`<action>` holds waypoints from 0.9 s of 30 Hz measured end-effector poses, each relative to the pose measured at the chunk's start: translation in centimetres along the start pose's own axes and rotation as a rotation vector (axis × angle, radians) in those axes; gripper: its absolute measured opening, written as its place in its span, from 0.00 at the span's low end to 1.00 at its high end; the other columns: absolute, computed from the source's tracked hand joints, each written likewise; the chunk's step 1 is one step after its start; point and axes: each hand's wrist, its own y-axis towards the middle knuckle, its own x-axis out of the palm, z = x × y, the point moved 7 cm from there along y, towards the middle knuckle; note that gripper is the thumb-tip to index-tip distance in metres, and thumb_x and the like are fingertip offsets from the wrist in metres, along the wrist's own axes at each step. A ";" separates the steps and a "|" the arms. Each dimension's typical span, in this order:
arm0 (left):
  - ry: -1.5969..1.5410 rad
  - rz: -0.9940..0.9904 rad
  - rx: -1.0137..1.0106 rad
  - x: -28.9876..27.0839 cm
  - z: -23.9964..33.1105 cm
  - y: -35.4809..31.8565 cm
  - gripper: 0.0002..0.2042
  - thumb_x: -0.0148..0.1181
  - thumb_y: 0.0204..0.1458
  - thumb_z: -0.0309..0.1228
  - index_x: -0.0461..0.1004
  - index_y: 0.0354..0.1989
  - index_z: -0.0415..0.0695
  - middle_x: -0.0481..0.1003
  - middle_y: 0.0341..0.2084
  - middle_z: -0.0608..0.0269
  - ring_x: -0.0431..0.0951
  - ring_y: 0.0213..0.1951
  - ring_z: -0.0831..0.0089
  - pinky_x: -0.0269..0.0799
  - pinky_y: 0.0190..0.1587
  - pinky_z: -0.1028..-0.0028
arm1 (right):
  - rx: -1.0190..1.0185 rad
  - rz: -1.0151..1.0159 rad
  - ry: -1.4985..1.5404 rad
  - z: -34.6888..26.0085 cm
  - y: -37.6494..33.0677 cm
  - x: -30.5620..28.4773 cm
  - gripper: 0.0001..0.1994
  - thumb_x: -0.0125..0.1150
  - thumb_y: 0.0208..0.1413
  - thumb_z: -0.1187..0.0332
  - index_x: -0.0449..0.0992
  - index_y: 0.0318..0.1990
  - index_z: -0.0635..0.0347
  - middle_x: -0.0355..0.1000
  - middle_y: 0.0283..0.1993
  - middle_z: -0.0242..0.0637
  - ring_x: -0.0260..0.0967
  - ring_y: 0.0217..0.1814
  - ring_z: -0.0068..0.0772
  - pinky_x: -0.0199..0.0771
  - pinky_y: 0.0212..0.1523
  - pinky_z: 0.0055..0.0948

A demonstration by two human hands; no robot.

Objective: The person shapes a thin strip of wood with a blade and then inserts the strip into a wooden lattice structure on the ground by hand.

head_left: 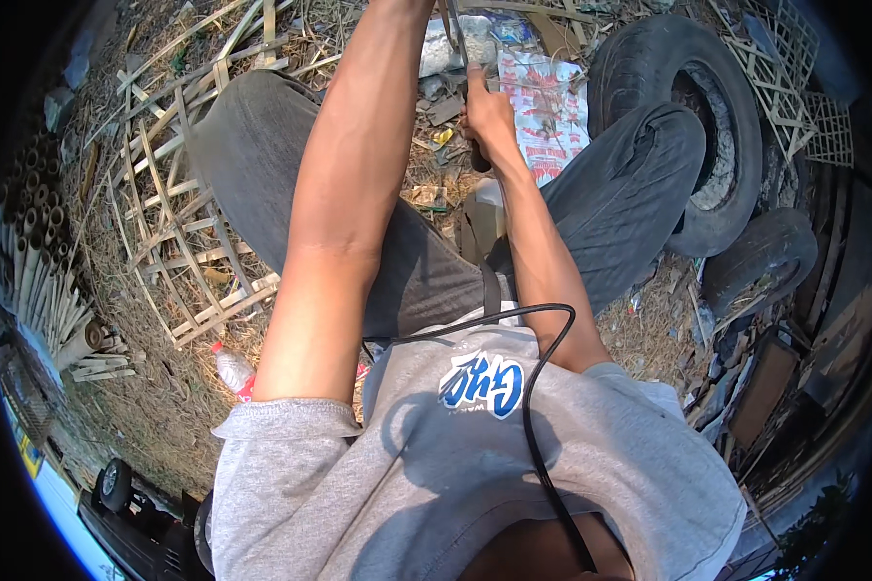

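Note:
My right hand (490, 118) is closed round the dark handle of a long-bladed knife (460, 46), with the thumb laid along it. The butt of the handle sticks out below the fist, and the narrow blade runs up past the top edge of the picture. Close beside the blade is a thin brownish strip (447, 21), cut off by the same edge. My left forearm (358, 136) reaches straight up and out of the picture, so the left hand is hidden. Beyond my right hand lies a white printed sack (545, 114) with red marks, flat on the ground.
Woven bamboo lattice (189, 228) lies left of my bent legs. A large tyre (639, 63) stands close at the right, with a smaller tyre (790, 247) behind it. Bamboo poles (44, 261) are stacked far left. A plastic bottle (231, 368) lies near my left elbow.

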 end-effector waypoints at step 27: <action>0.071 0.038 -0.020 0.1 0.6 -1.1 0.30 0.47 0.65 0.44 0.71 0.15 0.32 0.65 0.06 0.50 0.68 0.11 0.59 0.58 0.19 0.59 | -0.639 0.240 -0.089 -5.8 -3.0 -4.2 0.40 0.41 0.66 0.37 0.70 0.15 0.68 0.66 0.10 0.44 0.67 0.15 0.44 0.68 0.22 0.42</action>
